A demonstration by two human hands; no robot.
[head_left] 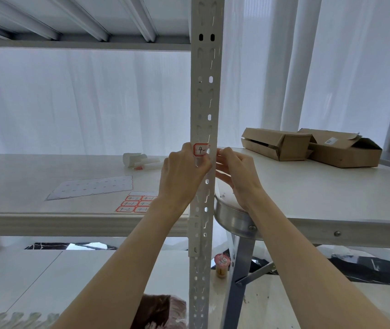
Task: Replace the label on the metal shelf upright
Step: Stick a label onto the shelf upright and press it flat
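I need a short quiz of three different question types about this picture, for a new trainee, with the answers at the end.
1. True or false: both hands are at the shelf upright.
2. What colour is the border of the label on the upright?
3. Where do the two cardboard boxes lie? A) on the shelf with the label sheet; B) on the table to the right; C) on the floor.

Key: 1 true, the left hand and right hand meet at the label. 2 red. 3 B.

The single head view looks forward, close up at the shelf upright, table beyond.
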